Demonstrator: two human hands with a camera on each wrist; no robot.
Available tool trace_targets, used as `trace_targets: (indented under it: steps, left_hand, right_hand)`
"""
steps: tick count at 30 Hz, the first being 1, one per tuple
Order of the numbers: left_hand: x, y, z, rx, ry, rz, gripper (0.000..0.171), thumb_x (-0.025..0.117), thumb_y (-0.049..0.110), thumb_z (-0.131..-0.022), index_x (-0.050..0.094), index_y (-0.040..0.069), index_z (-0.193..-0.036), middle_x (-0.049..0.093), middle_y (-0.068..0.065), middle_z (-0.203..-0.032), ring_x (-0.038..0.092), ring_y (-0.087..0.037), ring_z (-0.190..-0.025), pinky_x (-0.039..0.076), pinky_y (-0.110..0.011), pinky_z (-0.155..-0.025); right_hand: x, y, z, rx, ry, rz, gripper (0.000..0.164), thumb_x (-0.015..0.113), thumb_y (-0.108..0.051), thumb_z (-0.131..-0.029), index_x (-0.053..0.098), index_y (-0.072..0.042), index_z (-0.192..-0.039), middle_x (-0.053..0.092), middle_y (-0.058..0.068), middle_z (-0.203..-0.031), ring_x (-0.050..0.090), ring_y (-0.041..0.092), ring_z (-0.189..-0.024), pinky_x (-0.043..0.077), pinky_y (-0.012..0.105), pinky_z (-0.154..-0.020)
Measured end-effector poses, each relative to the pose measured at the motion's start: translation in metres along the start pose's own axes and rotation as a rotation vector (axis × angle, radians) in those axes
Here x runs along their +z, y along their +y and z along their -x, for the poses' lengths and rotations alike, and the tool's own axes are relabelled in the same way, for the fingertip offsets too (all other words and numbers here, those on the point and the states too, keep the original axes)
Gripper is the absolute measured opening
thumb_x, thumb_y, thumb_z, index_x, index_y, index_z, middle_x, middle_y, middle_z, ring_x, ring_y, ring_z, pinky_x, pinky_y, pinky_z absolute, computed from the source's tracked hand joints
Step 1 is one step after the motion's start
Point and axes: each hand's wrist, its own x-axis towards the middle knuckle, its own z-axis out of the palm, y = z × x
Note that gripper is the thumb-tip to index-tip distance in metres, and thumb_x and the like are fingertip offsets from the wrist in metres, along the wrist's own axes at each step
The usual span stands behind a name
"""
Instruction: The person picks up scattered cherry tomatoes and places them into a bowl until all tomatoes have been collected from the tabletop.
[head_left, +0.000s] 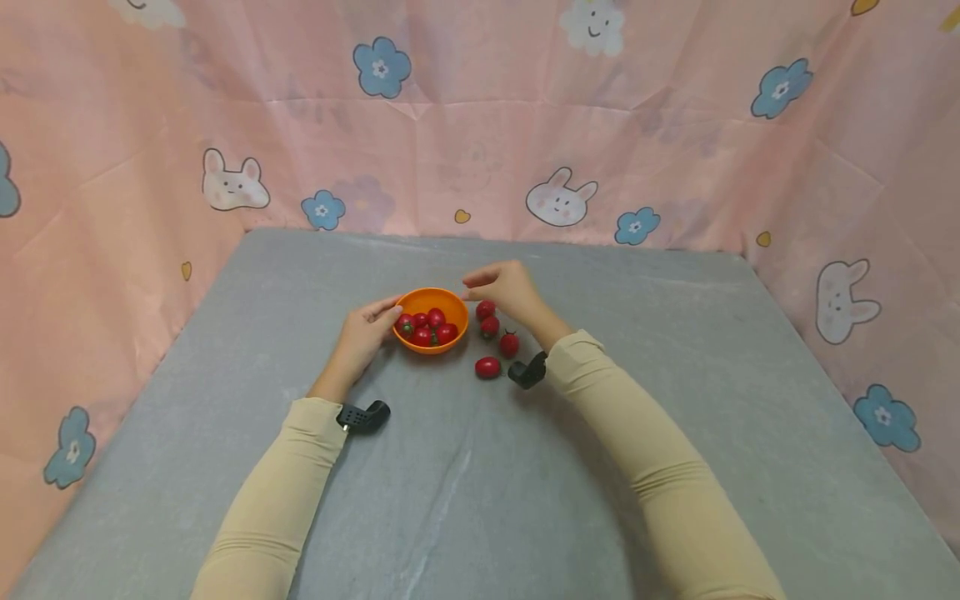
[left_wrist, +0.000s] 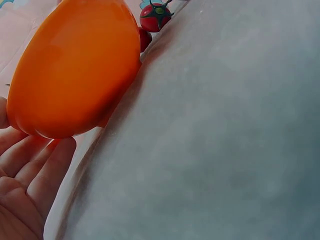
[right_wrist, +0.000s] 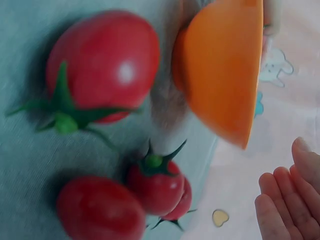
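An orange bowl (head_left: 430, 351) holds several red cherry tomatoes (head_left: 422, 337), some with green stems. My left hand (head_left: 363, 340) grips its left side, thumb at the rim and fingers against the outer wall, as the left wrist view also shows on the bowl (left_wrist: 75, 70). Beside the right rim hovers my right hand (head_left: 510, 292), with nothing in it. In the right wrist view that hand (right_wrist: 292, 200) is apart from the bowl (right_wrist: 225, 70), its fingers loosely bent. Below it, several loose cherry tomatoes, among them an oval one (head_left: 487, 367), lie right of the bowl.
A grey tabletop (head_left: 420, 483) carries everything. Behind it and at both sides hangs a pink curtain (head_left: 465, 133) printed with rabbits, flowers and clouds. A black wrist device (head_left: 364, 417) sits on the left wrist, another (head_left: 528, 371) on the right.
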Motion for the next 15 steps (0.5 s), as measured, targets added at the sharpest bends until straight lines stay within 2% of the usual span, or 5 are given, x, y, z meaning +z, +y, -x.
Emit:
trace_targets:
  steps: [7, 15]
  left_hand:
    - [-0.001, -0.001, 0.0, -0.005, 0.0, 0.0, 0.043, 0.059, 0.027, -0.101, 0.058, 0.01, -0.14, 0.06, -0.012, -0.141, 0.063, -0.004, -0.1, 0.054, -0.014, -0.078]
    - [-0.001, -0.002, -0.002, -0.008, 0.001, -0.006, 0.043, 0.059, 0.027, -0.101, 0.057, 0.011, -0.14, 0.059, -0.011, -0.142, 0.063, -0.009, -0.107, 0.054, -0.015, -0.08]
  right_hand:
    - [-0.008, 0.008, -0.002, 0.019, 0.01, -0.031, 0.039, 0.08, -0.022, -0.085, 0.072, -0.006, -0.12, 0.073, 0.01, -0.119, 0.066, 0.024, -0.108, 0.052, 0.04, -0.1]
    - [-0.015, 0.021, -0.005, 0.025, 0.027, -0.037, 0.038, 0.078, -0.023, -0.087, 0.072, -0.006, -0.121, 0.072, 0.011, -0.121, 0.064, 0.025, -0.115, 0.048, 0.042, -0.106]
